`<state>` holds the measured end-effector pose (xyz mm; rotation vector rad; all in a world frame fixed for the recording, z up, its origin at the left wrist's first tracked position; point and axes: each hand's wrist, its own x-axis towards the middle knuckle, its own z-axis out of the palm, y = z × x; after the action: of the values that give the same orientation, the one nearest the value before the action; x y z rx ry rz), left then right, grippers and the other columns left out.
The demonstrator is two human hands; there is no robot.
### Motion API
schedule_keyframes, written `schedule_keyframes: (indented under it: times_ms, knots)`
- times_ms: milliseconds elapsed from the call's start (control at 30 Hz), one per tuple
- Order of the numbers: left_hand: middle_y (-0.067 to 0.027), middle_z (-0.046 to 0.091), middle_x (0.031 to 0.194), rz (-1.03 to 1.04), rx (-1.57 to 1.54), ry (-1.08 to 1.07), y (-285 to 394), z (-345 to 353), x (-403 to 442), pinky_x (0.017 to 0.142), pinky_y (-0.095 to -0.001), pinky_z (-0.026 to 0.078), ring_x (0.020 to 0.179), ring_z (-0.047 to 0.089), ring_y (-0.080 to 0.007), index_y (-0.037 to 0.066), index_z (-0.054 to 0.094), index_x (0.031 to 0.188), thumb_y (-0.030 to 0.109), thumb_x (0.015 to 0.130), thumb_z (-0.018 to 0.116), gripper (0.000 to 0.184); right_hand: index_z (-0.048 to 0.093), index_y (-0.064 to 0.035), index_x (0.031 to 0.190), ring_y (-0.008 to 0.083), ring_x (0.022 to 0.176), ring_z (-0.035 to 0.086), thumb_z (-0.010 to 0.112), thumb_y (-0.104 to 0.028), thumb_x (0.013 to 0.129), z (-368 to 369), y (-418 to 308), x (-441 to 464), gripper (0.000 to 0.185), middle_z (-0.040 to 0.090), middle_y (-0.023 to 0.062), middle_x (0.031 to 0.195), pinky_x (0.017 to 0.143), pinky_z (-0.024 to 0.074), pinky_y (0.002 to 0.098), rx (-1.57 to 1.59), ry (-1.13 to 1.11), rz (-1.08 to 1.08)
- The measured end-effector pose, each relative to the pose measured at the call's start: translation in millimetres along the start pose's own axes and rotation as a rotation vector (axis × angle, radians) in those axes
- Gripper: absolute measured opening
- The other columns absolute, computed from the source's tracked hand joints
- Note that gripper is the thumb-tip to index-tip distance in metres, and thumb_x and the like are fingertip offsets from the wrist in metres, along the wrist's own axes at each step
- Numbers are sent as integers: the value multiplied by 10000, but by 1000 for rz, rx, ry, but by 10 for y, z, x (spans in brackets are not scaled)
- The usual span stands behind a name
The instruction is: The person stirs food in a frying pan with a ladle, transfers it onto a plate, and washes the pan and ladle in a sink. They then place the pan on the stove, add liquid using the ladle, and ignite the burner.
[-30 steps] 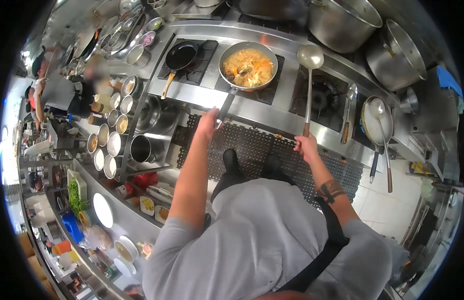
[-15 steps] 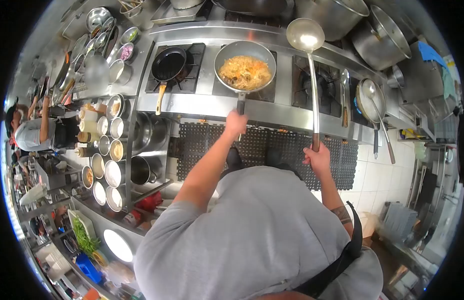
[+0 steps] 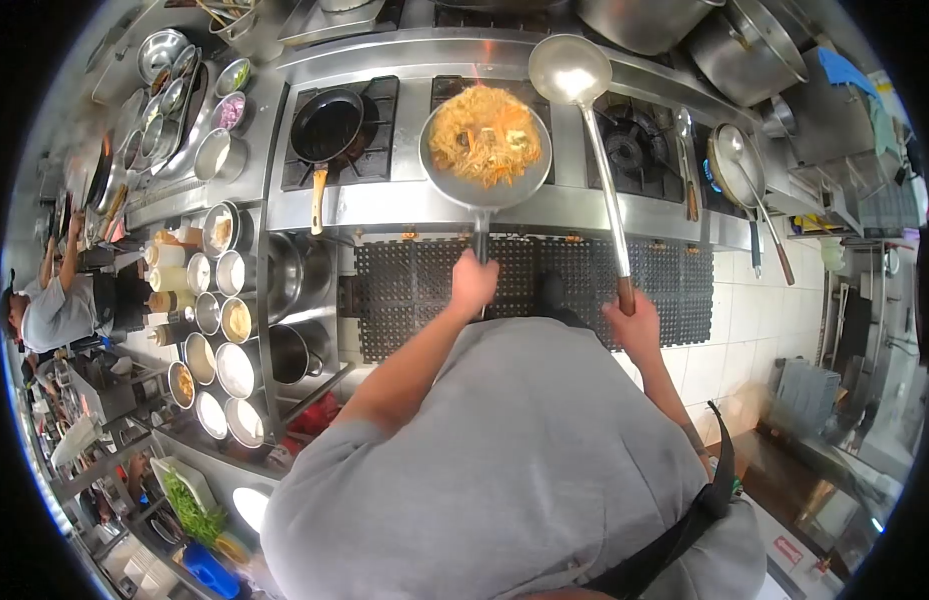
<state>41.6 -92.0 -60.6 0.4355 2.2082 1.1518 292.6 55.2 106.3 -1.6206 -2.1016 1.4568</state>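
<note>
My left hand (image 3: 475, 283) is closed round the dark handle of a frying pan (image 3: 485, 197), which is over the middle burner. A mass of orange-brown noodles (image 3: 485, 135) with darker and paler pieces fills the far part of the pan and bulges up over its far rim. My right hand (image 3: 635, 322) grips the brown end of a long ladle (image 3: 607, 180). The ladle's wide metal bowl is held up to the right of the pan, and no food shows in it.
A black pan (image 3: 327, 125) with a wooden handle sits on the left burner. On the right, another pan (image 3: 735, 165) holds a spoon. Big pots (image 3: 750, 55) stand at the back right. Ingredient tubs (image 3: 238, 320) fill the left rack. Another person (image 3: 60, 310) works at far left.
The noodles have risen and shifted towards the far side of the pan, baring its near side. The pan has come slightly nearer me. In view, the ladle has moved left, closer to the pan.
</note>
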Motion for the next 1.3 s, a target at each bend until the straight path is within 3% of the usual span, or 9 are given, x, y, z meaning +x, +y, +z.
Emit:
schedule_keyframes:
  times_ms: [133,200,267,367,467,600,700,900,1300]
  knots:
    - [-262,681,722,-114,-72,-131,558,-304,183,564,-448,566,584,703,-323,-119,605,967,161,846,634,307,605,-33,956,105,571,607,722,-132,864,-75,190,-41,178,607,36,684,486,475,288,255,-61,111]
    - [-231,662,658,-167,-93,-153,728,-292,350,554,-447,561,552,689,-314,-117,598,927,161,850,628,290,624,-27,991,104,586,621,708,-127,877,-98,46,-26,173,619,41,708,529,505,282,201,-63,-77]
    - [-221,649,637,-118,-92,-89,693,-242,376,545,-444,558,544,682,-320,-108,591,892,168,854,626,280,650,-11,1157,116,723,663,708,-120,885,-304,-255,-134,299,664,65,815,672,545,287,-33,-112,69]
    - [-252,667,719,-131,-47,-84,454,-316,-205,539,-442,555,541,678,-329,-102,570,957,159,862,625,283,519,-77,1453,125,949,643,708,-73,885,-618,-284,-342,598,702,99,1003,875,499,282,-131,-126,-171]
    - [-202,657,687,-178,-66,-107,523,-408,-251,491,-413,542,509,659,-284,-88,575,962,150,849,633,270,549,-73,1426,144,924,655,703,-44,877,-864,-544,-540,572,710,114,1002,851,505,295,-242,-210,-213]
    - [-159,657,681,-157,-32,-151,716,-363,301,436,-383,529,495,649,-240,-65,589,937,155,841,645,247,577,-160,1409,334,926,684,648,-145,902,-794,-1045,-362,513,693,181,987,844,530,404,-623,-235,-212]
    - [-208,673,713,-150,-109,-120,833,-341,366,525,-438,552,591,694,-308,-74,593,954,164,845,637,265,568,-226,1414,390,911,657,615,-210,920,-554,-1000,6,496,658,193,969,822,523,476,-752,-123,-320]
    - [-275,683,808,68,39,75,-49,41,159,727,-493,537,797,688,-451,-54,567,1020,201,864,648,309,544,-255,1435,365,818,650,633,-222,924,-38,-261,195,519,603,150,934,730,535,478,-744,56,-406]
    - [-292,681,866,-26,45,24,-75,40,132,784,-513,519,868,678,-470,-50,581,1000,209,867,658,302,559,-237,1427,324,741,642,662,-204,911,-6,1,56,527,594,115,873,649,534,444,-678,80,-494]
